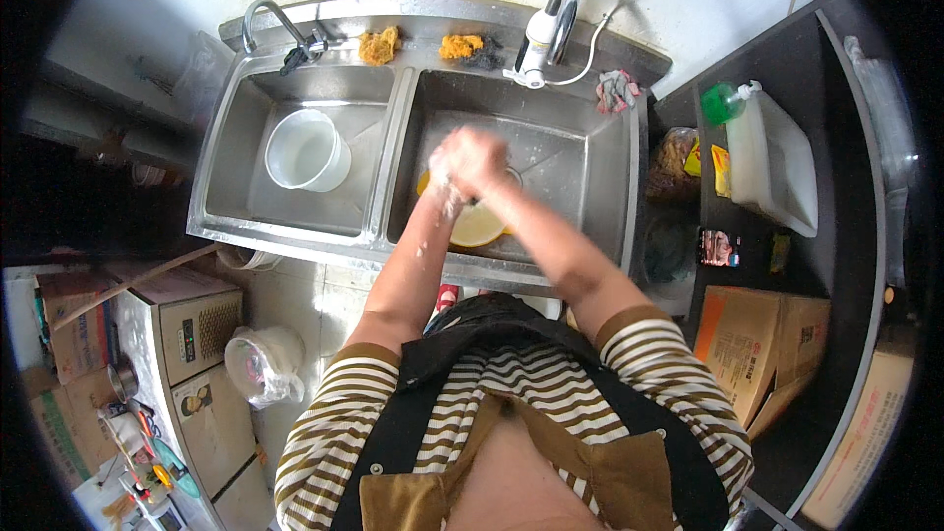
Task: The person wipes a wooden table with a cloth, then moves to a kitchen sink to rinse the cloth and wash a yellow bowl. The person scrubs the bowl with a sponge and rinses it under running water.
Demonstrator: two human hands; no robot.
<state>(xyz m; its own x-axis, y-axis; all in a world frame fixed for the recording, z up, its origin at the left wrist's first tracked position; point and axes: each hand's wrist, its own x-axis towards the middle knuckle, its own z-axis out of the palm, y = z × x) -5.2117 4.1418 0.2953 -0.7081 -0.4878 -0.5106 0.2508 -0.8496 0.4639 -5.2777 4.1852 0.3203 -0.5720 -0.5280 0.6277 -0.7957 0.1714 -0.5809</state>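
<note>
Both hands meet over the right basin (605, 177) of a stainless steel double sink. My left hand (444, 166) is pressed against my right hand (481, 151), which lies partly over it; motion blurs the fingers. White suds cling to my left hand and wrist, with a few drops on the forearm. Whether anything is between the palms cannot be made out. Under the wrists, a yellow bowl (476, 228) with a pale inside sits in the basin, largely covered by my hands and forearms. A white faucet with a chrome spout (542, 37) stands behind this basin.
A white plastic bucket (306, 151) stands in the left basin below a chrome faucet (276, 18). Orange scrubbing cloths (379, 46) and a grey-red rag (618, 91) lie on the sink ledge. Dark shelving at right holds a green-capped pump bottle (723, 102) and a cardboard box (759, 354).
</note>
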